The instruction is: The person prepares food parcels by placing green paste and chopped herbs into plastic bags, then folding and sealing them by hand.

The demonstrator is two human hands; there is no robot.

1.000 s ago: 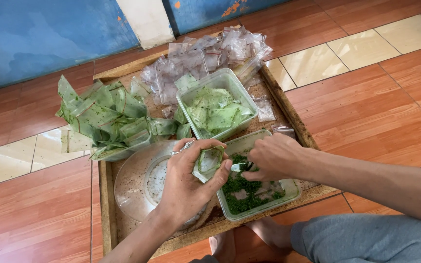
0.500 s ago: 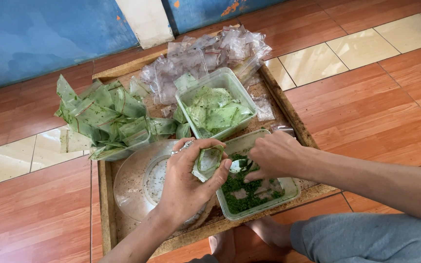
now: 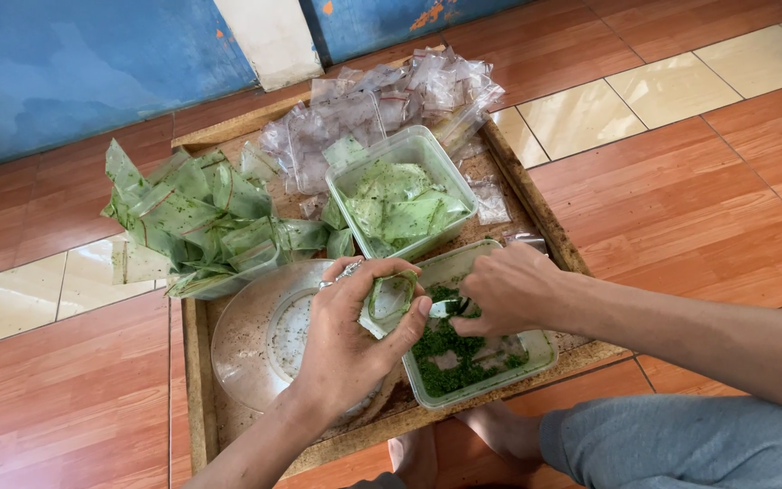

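- Wooden tray (image 3: 199, 362) is sitting on a tiled floor.
- Your left hand (image 3: 346, 340) is pinching a small bag (image 3: 389, 299) open.
- Your right hand (image 3: 513, 290), at its 3 o'clock, is gripping a spoon (image 3: 445, 309) over the tub of green flakes (image 3: 463, 358).

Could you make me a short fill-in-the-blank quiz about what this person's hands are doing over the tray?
1. The left hand holds open a small clear ____ between thumb and fingers.
2. The right hand holds a small spoon over a container of chopped ____ bits.
3. Everything sits on a ____ tray on the floor.
4. The empty bags are piled at the tray's ____ end.

Missing words: bag; green; wooden; far
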